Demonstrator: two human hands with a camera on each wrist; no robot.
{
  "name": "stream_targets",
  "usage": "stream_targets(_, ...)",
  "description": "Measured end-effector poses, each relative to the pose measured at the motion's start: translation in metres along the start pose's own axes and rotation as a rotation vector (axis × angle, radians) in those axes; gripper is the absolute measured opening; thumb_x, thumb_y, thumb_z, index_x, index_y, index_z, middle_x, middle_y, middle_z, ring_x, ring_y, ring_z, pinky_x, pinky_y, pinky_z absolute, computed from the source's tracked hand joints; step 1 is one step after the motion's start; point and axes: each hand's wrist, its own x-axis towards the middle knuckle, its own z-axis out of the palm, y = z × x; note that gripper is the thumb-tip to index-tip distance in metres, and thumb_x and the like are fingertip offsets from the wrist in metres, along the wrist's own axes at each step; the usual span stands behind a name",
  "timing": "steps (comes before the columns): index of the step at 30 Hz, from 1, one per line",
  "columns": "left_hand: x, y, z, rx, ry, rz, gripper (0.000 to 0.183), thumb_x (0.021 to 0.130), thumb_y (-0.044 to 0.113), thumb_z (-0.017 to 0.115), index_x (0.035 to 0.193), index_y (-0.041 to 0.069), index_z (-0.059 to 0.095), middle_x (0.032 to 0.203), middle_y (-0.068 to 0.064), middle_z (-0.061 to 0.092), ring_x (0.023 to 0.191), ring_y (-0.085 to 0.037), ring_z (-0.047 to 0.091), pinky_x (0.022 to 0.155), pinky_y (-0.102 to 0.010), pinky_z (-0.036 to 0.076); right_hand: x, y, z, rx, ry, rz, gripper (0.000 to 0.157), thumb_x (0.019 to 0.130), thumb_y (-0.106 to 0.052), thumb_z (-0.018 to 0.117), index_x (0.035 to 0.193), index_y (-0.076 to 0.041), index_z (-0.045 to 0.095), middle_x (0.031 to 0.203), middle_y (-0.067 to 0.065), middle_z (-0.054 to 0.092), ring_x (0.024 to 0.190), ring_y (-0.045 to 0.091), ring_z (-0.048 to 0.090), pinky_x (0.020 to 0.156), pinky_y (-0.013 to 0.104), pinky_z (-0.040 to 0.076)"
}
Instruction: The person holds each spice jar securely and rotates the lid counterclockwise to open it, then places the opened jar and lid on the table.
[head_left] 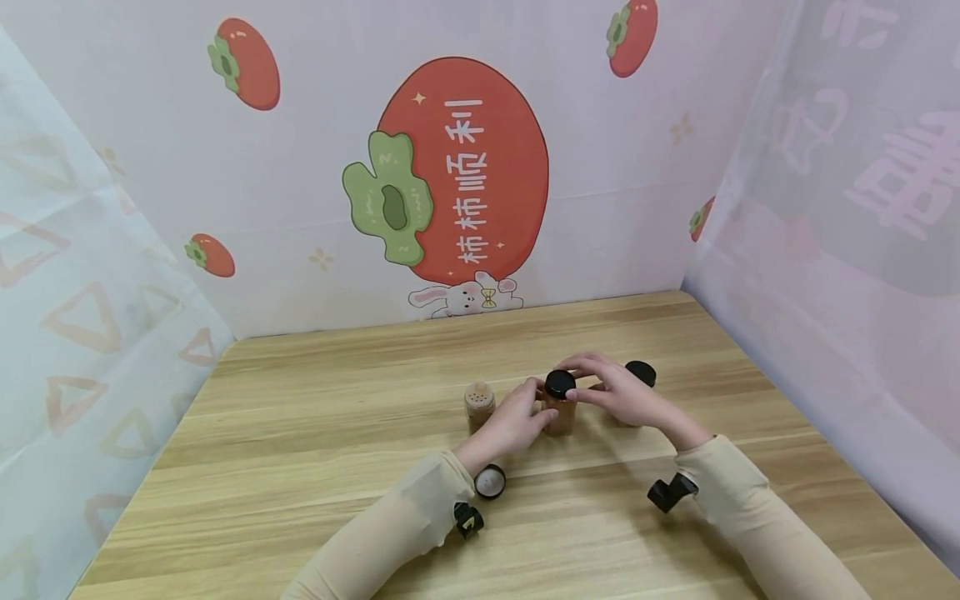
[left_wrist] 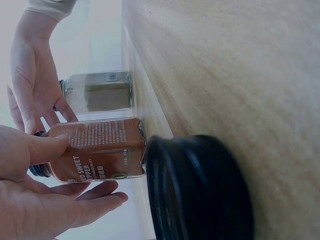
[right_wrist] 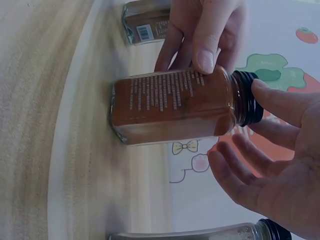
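Note:
A square glass spice jar [left_wrist: 100, 150] of red-brown powder, labelled sweet pepper, stands upright on the table. My left hand [head_left: 517, 421] holds it by its upper body, thumb on the near side. On its black screw cap [head_left: 560, 383], my right hand [head_left: 618, 392] pinches the rim between thumb and fingers; the other fingers spread loosely in the right wrist view. Left of this jar stands an uncapped jar [head_left: 480, 402] with a perforated shaker top. A loose black cap [head_left: 491, 482] lies inside up beside my left wrist.
Behind my right hand stands another capped jar [left_wrist: 102, 92], holding greyish-brown powder. The wooden table [head_left: 315, 417] meets a printed cloth backdrop [head_left: 315, 167] at the back, with cloth at both sides.

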Motion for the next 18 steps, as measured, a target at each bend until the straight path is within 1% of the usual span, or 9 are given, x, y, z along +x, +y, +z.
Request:
stream_targets(5, 0.0, 0.0004, -0.0002, -0.001, -0.001, -0.004, 0.034, 0.095, 0.02, 0.058, 0.123, 0.005, 0.049, 0.122, -0.012, 0.058, 0.116, -0.024, 0.055, 0.096, -0.037, 0.047, 0.0005, 0.0004, -0.0017, -0.027, -0.019, -0.02, 0.036, 0.092, -0.019, 0.062, 0.126, -0.01, 0.057, 0.129, 0.016, 0.05, 0.114, 0.032, 0.057, 0.091, 0.051, 0.048)
stream_targets(9, -0.0004, 0.0009, -0.0004, 0.0, 0.002, -0.007, 0.034, 0.094, 0.021, 0.059, 0.123, 0.005, 0.049, 0.121, -0.012, 0.059, 0.116, -0.024, 0.055, 0.096, -0.037, 0.047, 0.0005, 0.0014, -0.0018, -0.04, -0.024, -0.022, 0.037, 0.093, -0.021, 0.061, 0.128, -0.011, 0.056, 0.13, 0.015, 0.051, 0.114, 0.033, 0.057, 0.09, 0.051, 0.047)
stream_targets(13, -0.0008, 0.0022, -0.0006, 0.003, 0.002, -0.016, 0.034, 0.095, 0.021, 0.058, 0.123, 0.005, 0.049, 0.121, -0.013, 0.059, 0.116, -0.024, 0.055, 0.096, -0.038, 0.047, -0.0013, 0.0015, -0.0016, -0.038, -0.026, -0.016, 0.039, 0.094, -0.019, 0.059, 0.131, -0.009, 0.053, 0.133, 0.016, 0.05, 0.114, 0.034, 0.057, 0.09, 0.052, 0.048)
stream_targets(18, -0.0012, 0.0031, -0.001, 0.013, 0.003, -0.014, 0.033, 0.094, 0.02, 0.059, 0.122, 0.005, 0.049, 0.121, -0.012, 0.059, 0.116, -0.024, 0.056, 0.096, -0.037, 0.047, -0.0031, 0.0018, -0.0003, -0.02, -0.002, 0.006, 0.043, 0.094, -0.019, 0.059, 0.134, -0.006, 0.051, 0.135, 0.016, 0.05, 0.114, 0.035, 0.057, 0.091, 0.055, 0.048)
